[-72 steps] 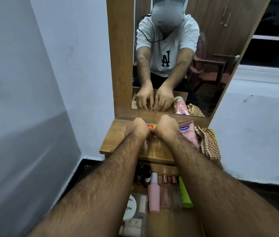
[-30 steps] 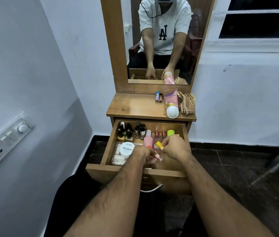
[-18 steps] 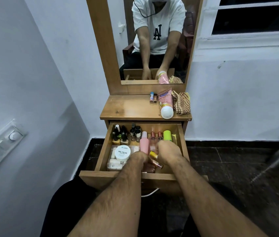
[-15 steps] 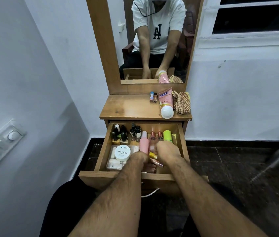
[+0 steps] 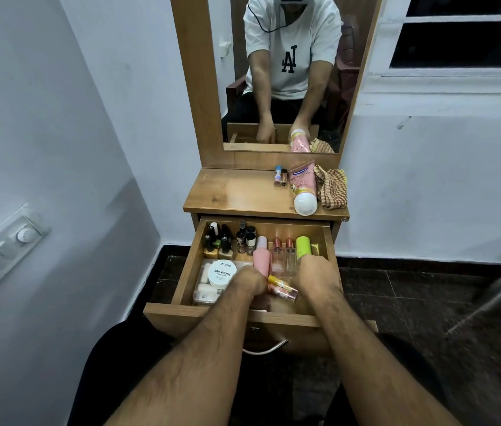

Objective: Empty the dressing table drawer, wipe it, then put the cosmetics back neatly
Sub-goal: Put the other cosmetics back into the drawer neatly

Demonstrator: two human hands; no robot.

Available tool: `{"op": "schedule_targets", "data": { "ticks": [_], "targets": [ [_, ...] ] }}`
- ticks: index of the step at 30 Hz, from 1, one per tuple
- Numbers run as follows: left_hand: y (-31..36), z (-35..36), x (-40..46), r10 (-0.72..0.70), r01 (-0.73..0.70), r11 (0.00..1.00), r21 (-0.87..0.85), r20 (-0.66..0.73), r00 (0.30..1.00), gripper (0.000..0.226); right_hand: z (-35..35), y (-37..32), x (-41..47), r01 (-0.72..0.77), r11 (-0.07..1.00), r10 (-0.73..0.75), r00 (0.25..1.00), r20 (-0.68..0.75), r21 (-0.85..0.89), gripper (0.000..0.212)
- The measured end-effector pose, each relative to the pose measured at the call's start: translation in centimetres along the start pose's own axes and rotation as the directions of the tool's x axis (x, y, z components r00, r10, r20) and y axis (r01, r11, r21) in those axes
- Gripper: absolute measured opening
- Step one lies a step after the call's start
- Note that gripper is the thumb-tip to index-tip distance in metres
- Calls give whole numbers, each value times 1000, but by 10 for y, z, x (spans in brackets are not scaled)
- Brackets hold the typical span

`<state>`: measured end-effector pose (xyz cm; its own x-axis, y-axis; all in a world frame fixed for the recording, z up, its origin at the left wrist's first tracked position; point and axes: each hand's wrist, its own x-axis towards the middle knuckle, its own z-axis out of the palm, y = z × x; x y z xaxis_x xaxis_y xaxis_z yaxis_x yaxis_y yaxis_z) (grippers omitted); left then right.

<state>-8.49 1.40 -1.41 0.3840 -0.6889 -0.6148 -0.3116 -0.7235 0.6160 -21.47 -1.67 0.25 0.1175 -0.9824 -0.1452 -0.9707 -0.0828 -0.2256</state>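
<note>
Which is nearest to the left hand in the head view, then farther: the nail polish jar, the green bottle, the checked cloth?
From the left hand:
1. Nail polish jar, just left of it in the drawer.
2. Green bottle, back right of the drawer.
3. Checked cloth, on the tabletop, right.

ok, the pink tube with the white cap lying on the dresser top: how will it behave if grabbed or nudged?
The pink squeeze tube with the round white cap is probably soft-walled, so it may dent under the fingers. It lies flat with its cap at the front edge of the wooden dresser top, so a nudge could roll it or tip it off. It looks light for its size.
</note>
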Motion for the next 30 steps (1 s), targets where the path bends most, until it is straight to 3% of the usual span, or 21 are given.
{"op": "schedule_targets", "data": {
  "ticks": [3, 5, 12, 18, 30],
  "targets": [
    [0, -9, 4, 92, -67, 987, 149, -172, 981, 14, 3, -3, -4, -23, 1000, 20, 988, 156, 21, 43],
    [-1, -11, 5, 130, -88, 976, 199, -209, 969, 15, 6, -6, -4, -3, 999, 10, 980, 197, -32, 49],
    [-5, 2, 9, 139, -111, 977, 179, -150, 979, 22, 8, -5, 0, -2, 1000, 4, 991, 133, -15, 39],
    [-7, 7, 10, 128, -116, 988, 99, -132, 983, 15, 8, -4, 1, -1, 1000, 0, 998, 59, 21, 33],
    [-6, 7, 4, 162, -142, 978, 151, -132, 978, 16, 10, -1, 2, -33, 994, 27, 998, 58, 103, 33]
  ]
}}
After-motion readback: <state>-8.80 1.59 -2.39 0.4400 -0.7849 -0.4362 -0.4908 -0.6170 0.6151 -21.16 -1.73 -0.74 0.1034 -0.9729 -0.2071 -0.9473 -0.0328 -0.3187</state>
